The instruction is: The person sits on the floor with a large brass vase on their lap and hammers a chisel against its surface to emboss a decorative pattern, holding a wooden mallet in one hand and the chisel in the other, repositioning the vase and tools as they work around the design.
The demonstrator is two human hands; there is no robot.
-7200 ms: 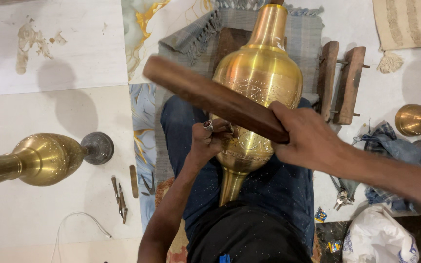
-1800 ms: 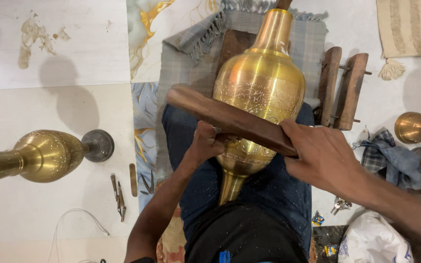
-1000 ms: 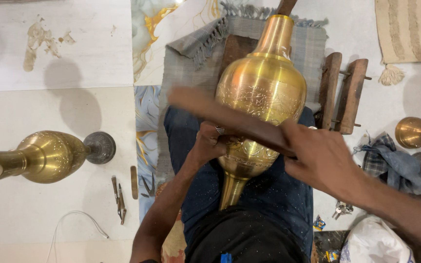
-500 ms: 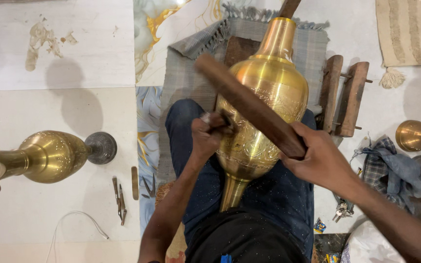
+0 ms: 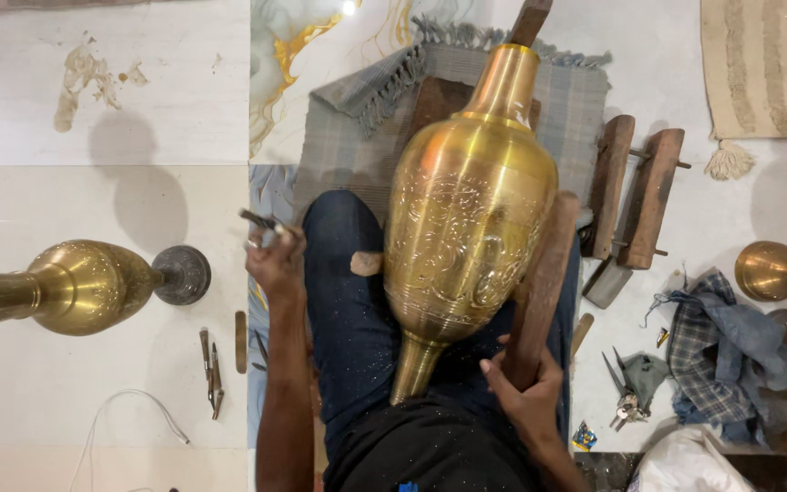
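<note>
Brass vase [image 5: 466,237] lies across the lap, between the hands, and the striking has paused: the right hand [image 5: 526,401] has dropped its gripped wooden bat [image 5: 544,282] alongside, while the left hand [image 5: 275,260], clutching a small chisel [image 5: 257,219], has pulled away leftward.

Floor [image 5: 102,118]: pale tiles, stained tan at upper left; one marbled tile [image 5: 321,55] with gold veining and a bright light glare. Grey fringed mat [image 5: 366,118] spread at centre. Beige tasselled rug [image 5: 767,64] at upper right corner. Soft shadows fall leftward on the tiles. White cable [image 5: 134,415] lies lower left.
</note>
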